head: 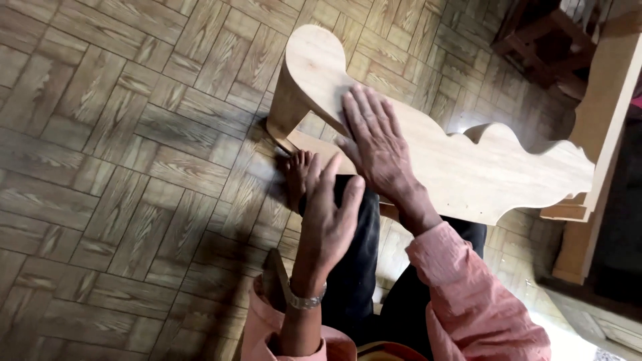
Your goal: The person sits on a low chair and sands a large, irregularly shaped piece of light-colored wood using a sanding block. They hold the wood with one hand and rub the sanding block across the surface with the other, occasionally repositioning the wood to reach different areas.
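While the right hand (376, 144) lies flat, fingers spread, on the pale wooden panel (468, 167), the left hand (328, 214) hangs open at seven o'clock, holding nothing; the panel looks cut and shaped, bare wood, unfinished

The person wears a salmon-pink long-sleeved shirt with loose, creased sleeves (468, 294) pushed a little up both forearms, dark trousers (354, 267) with a faint sheen, a silver metal-link wristwatch (306, 299) on the left wrist, and nothing on the bare foot (297, 172).
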